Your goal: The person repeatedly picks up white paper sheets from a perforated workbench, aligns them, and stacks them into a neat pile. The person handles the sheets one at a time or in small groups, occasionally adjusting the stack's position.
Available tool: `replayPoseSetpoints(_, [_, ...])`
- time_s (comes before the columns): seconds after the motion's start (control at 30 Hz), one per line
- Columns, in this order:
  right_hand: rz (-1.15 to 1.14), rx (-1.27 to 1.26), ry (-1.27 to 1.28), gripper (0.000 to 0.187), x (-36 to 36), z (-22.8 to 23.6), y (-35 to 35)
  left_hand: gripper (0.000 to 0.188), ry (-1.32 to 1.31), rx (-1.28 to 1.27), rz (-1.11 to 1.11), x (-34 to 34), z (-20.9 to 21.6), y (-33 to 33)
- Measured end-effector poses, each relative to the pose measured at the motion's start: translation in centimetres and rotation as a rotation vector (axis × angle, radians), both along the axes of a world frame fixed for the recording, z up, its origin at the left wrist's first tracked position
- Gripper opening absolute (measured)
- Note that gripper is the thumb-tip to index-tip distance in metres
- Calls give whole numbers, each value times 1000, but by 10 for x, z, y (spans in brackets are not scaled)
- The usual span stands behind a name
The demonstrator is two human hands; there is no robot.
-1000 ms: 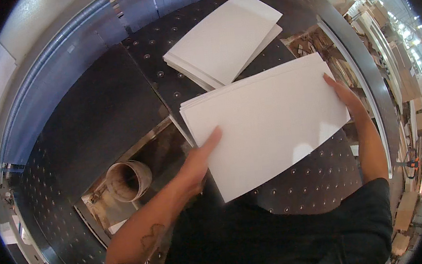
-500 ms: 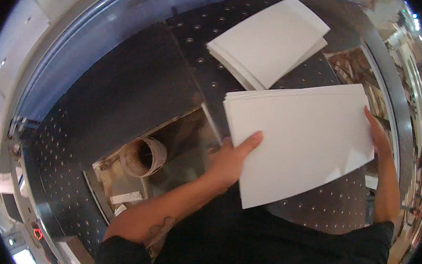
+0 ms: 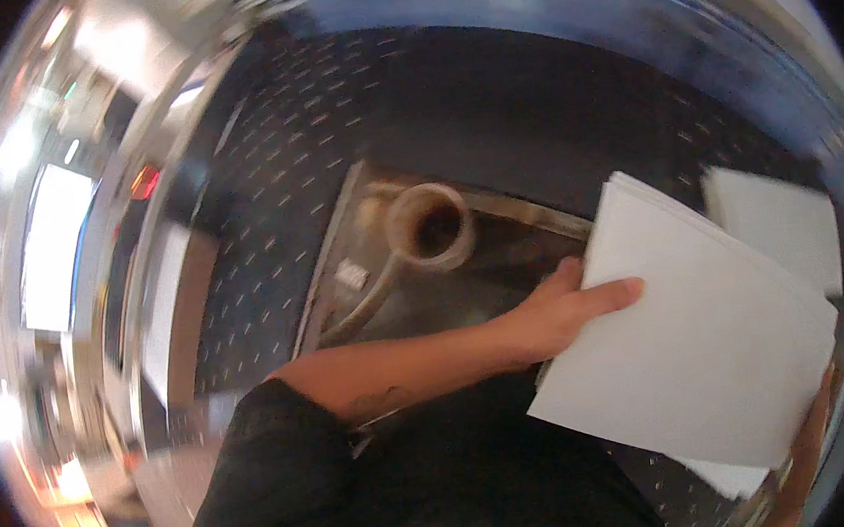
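Head view: white sheets (image 3: pixel 695 340) between left fingers (image 3: pixel 610 297).

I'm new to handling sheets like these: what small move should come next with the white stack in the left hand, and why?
I'd probably square up the white stack: the sheets look slightly out of line along its upper edge, and the left hand has its grip at the left edge, thumb on top.

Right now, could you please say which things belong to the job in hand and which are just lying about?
In use:
white sheet stack, gripped by the left hand
second white stack beyond, probably

Lying about, apparently:
round open tube
small white piece
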State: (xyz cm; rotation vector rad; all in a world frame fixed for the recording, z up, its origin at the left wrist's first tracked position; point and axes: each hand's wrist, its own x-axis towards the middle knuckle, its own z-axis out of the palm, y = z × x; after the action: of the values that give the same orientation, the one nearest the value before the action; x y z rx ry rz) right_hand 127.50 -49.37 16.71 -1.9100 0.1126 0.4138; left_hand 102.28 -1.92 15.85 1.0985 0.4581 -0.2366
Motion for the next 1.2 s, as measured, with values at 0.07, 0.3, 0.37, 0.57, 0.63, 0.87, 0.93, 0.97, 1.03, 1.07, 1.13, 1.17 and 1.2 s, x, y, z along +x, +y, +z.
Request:
replayPoseSetpoints(0.07, [129,49,-27,78,16,4,58,101,6,83,102,-47,13,22])
replayPoseSetpoints(0.3, [686,173,-12,75,-29,7,295,102,-121,207,567,-273,14,80])
replayPoseSetpoints(0.37, [896,160,71,74,-77,-4,376,100,-20,195,727,-349,6,81])
replayPoseSetpoints(0.57, [1348,62,115,89,-275,-37,573,100,349,208,1190,-544,-11,52])
replayPoseSetpoints(0.63, [1424,38,118,95,-334,-39,622,100,378,171,1344,-582,-11,44])
replayPoseSetpoints(0.87, [1719,-85,16,87,-452,18,741,74,480,240,1705,-666,5,52])
replayPoseSetpoints(0.93, [1743,-30,-34,92,-472,21,761,75,420,310,1722,-684,-2,62])
replayPoseSetpoints(0.97, [1825,50,-54,95,-476,19,772,77,443,350,1704,-693,-8,68])
replayPoseSetpoints(1.03, [1788,-144,-203,92,-487,-5,797,80,695,377,1457,-718,-20,87])
replayPoseSetpoints(1.07, [1798,-218,-272,91,-483,-19,804,81,867,389,1293,-726,-29,90])
replayPoseSetpoints(1.13, [1773,-327,-449,78,-468,-48,813,85,865,533,1360,-736,-48,81])
replayPoseSetpoints(1.17, [1762,-160,-398,74,-457,-65,807,83,800,543,1455,-737,-57,70])
replayPoseSetpoints(1.2, [1696,-44,-328,71,-445,-79,797,80,740,593,1550,-735,-69,56])
